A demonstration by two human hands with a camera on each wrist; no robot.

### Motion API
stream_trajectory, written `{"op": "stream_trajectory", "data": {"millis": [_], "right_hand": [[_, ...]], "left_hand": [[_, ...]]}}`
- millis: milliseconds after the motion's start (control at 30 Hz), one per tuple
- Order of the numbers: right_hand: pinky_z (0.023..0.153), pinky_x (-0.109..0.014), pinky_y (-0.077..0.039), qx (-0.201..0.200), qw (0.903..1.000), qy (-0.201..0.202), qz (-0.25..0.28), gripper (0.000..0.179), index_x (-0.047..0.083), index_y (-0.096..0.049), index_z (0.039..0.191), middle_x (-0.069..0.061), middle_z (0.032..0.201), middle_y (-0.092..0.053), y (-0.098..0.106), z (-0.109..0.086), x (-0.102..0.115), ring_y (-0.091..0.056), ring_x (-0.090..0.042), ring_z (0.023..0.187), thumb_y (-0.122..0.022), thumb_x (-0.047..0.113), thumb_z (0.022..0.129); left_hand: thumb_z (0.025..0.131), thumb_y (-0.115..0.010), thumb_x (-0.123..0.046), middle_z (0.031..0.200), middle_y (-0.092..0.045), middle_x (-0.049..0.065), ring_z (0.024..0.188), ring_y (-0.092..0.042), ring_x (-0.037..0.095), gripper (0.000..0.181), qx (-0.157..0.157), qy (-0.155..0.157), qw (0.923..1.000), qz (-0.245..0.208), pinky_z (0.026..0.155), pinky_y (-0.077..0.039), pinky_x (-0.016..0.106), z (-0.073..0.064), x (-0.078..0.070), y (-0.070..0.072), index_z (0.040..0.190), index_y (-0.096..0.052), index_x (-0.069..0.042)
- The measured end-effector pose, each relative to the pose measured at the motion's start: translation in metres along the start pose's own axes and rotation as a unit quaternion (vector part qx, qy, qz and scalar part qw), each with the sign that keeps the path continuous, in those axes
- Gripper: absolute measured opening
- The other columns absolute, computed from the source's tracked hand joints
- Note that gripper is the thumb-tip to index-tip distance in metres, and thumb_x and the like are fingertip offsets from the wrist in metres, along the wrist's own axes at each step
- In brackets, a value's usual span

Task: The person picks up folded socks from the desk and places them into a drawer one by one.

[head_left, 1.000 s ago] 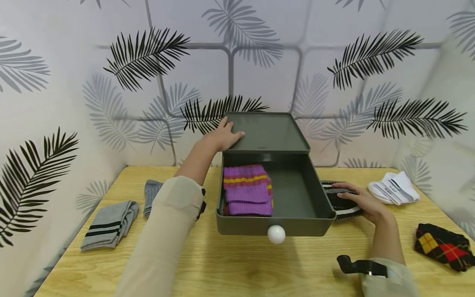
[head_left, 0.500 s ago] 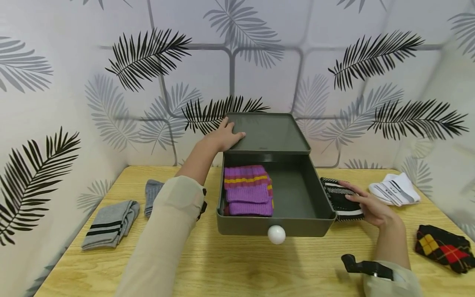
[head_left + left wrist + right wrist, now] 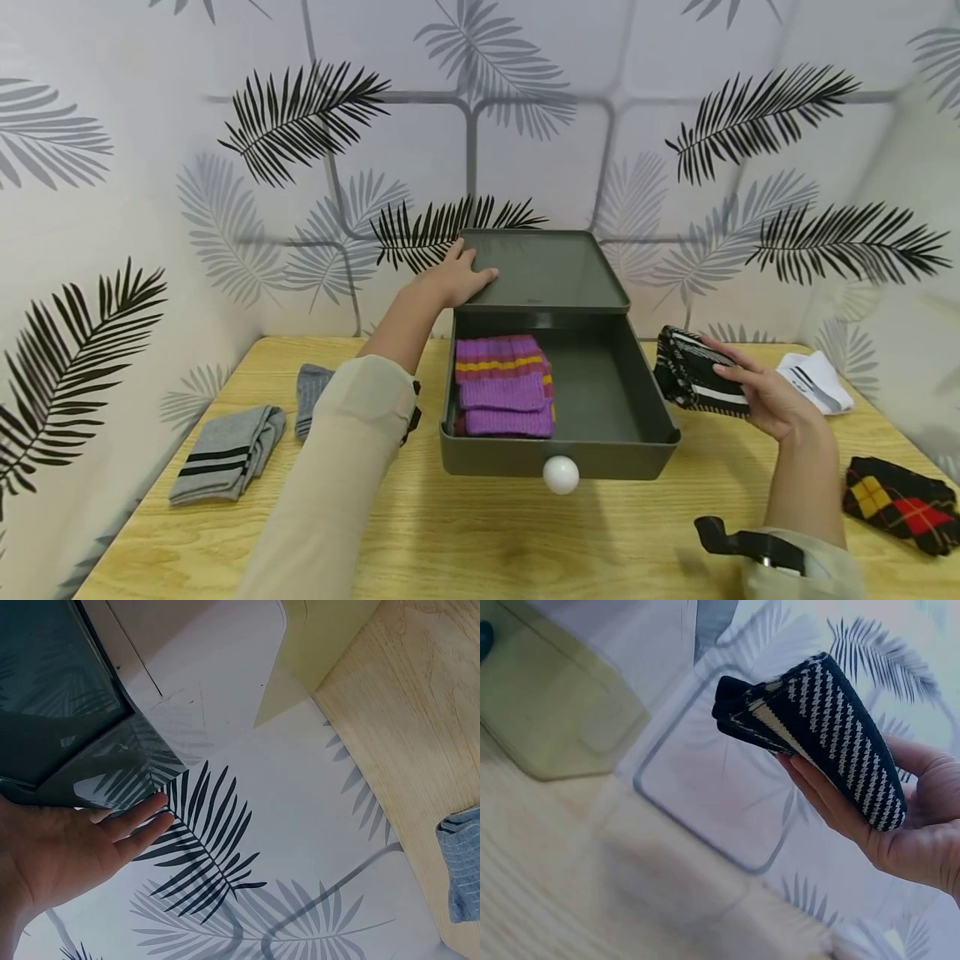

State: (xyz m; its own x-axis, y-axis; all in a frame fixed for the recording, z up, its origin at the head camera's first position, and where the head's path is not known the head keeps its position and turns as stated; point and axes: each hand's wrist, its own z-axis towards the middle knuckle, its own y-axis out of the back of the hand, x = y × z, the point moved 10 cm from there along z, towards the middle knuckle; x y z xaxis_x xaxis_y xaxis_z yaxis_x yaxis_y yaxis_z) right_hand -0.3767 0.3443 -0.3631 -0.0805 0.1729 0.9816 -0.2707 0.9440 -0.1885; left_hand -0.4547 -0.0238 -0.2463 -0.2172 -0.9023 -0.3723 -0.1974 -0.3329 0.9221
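My right hand [image 3: 783,404] pinches a folded black-and-white patterned sock [image 3: 844,742] between thumb and fingers. In the head view the sock is held up beside the right wall of a pulled-out dark grey drawer [image 3: 600,375] with a white knob. Folded purple striped socks [image 3: 502,387] lie in the drawer's left part. My left hand [image 3: 450,279] rests on the left edge of the grey top [image 3: 547,267] of the drawer's case. In the left wrist view its fingers reach out beside the case, fairly straight.
On the table [image 3: 487,533], a grey sock with black stripes [image 3: 221,454] and a blue-grey sock [image 3: 461,862] lie left of the drawer. To the right are white socks [image 3: 821,383] and a black, red and yellow argyle sock [image 3: 900,504]. A leaf-patterned wall stands behind.
My right hand has lifted the black-and-white sock from the table beside the drawer, tilting it up. The left hand stays in place on the case's top.
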Motion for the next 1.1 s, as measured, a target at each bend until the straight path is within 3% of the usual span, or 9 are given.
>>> {"op": "stream_trajectory", "data": {"millis": [67,167,267,400,467,567,800,900,1100], "right_hand": [[0.099,-0.035,-0.013,-0.005,1.0,-0.001,-0.004,0.046,0.034,-0.043,0.138,0.01,0.143,0.035,-0.007,-0.001,0.011,-0.031,0.001,0.115,-0.042,0.009,0.099],[0.09,-0.055,0.023,0.0,0.9999,0.005,-0.011,0.047,0.034,-0.039,0.14,0.015,0.139,0.039,-0.021,-0.003,0.029,0.044,-0.012,0.117,-0.04,0.012,0.1],[0.084,-0.021,-0.032,-0.003,0.9997,0.023,-0.002,0.041,0.033,-0.05,0.133,0.013,0.141,0.036,-0.034,-0.005,0.046,0.026,-0.005,0.127,-0.042,0.013,0.099],[0.064,-0.021,-0.037,-0.003,0.9989,0.046,-0.006,0.039,0.031,-0.052,0.132,0.013,0.144,0.031,-0.051,-0.011,0.065,0.02,-0.005,0.127,-0.042,0.013,0.099],[0.1,-0.054,-0.016,-0.005,0.9985,0.05,-0.02,0.042,0.031,-0.044,0.138,0.016,0.143,0.03,-0.059,-0.015,0.073,0.036,-0.009,0.123,-0.042,0.015,0.099],[0.074,-0.068,0.028,-0.011,0.9978,0.054,-0.038,0.046,0.032,-0.036,0.142,0.019,0.144,0.028,-0.069,-0.021,0.083,0.037,-0.009,0.123,-0.042,0.017,0.099],[0.083,-0.057,0.032,0.003,0.9943,0.082,-0.068,0.043,0.026,-0.043,0.14,0.011,0.148,0.017,-0.104,-0.03,0.105,0.029,-0.013,0.128,-0.042,0.012,0.099],[0.104,-0.036,0.003,0.02,0.9929,0.089,-0.076,0.042,0.023,-0.045,0.139,0.007,0.149,0.012,-0.124,-0.034,0.112,0.016,-0.012,0.129,-0.043,0.011,0.099],[0.071,-0.021,-0.05,0.112,0.99,0.073,-0.046,0.043,0.018,-0.042,0.14,-0.007,0.136,-0.036,-0.173,-0.04,0.111,-0.05,-0.012,0.11,-0.04,0.006,0.099]], "left_hand": [[0.097,-0.028,-0.052,0.152,0.011,0.004,0.137,-0.009,0.03,0.068,-0.003,0.0,1.0,0.002,0.105,-0.019,0.048,0.001,0.001,0.0,0.15,-0.007,-0.014],[0.097,-0.028,-0.052,0.152,0.011,0.004,0.136,-0.01,0.031,0.068,-0.006,0.001,1.0,0.005,0.105,-0.02,0.048,0.002,0.002,0.001,0.15,-0.008,-0.014],[0.097,-0.028,-0.052,0.152,0.011,0.004,0.136,-0.01,0.031,0.068,-0.007,0.003,1.0,0.004,0.105,-0.02,0.048,0.002,0.003,0.002,0.15,-0.008,-0.014],[0.097,-0.028,-0.052,0.152,0.012,0.003,0.136,-0.01,0.031,0.068,-0.005,0.001,1.0,0.0,0.104,-0.021,0.048,0.002,0.003,0.002,0.15,-0.007,-0.014],[0.097,-0.028,-0.052,0.152,0.012,0.003,0.136,-0.01,0.031,0.068,-0.005,0.0,1.0,0.0,0.104,-0.022,0.048,0.003,0.002,0.001,0.15,-0.007,-0.014],[0.097,-0.027,-0.052,0.152,0.011,0.003,0.136,-0.011,0.031,0.068,-0.006,-0.003,1.0,0.002,0.104,-0.022,0.047,0.004,0.001,0.0,0.15,-0.008,-0.015],[0.097,-0.028,-0.052,0.152,0.011,0.004,0.137,-0.009,0.03,0.069,-0.004,-0.002,1.0,0.002,0.105,-0.021,0.047,0.005,0.001,-0.002,0.15,-0.007,-0.014],[0.097,-0.028,-0.052,0.152,0.012,0.004,0.137,-0.007,0.03,0.069,-0.003,-0.003,1.0,0.001,0.104,-0.022,0.047,0.005,0.0,-0.001,0.149,-0.007,-0.013],[0.097,-0.027,-0.052,0.152,0.012,0.003,0.137,-0.008,0.03,0.069,-0.001,-0.003,1.0,0.002,0.104,-0.022,0.047,0.004,0.0,-0.001,0.15,-0.007,-0.014]]}}
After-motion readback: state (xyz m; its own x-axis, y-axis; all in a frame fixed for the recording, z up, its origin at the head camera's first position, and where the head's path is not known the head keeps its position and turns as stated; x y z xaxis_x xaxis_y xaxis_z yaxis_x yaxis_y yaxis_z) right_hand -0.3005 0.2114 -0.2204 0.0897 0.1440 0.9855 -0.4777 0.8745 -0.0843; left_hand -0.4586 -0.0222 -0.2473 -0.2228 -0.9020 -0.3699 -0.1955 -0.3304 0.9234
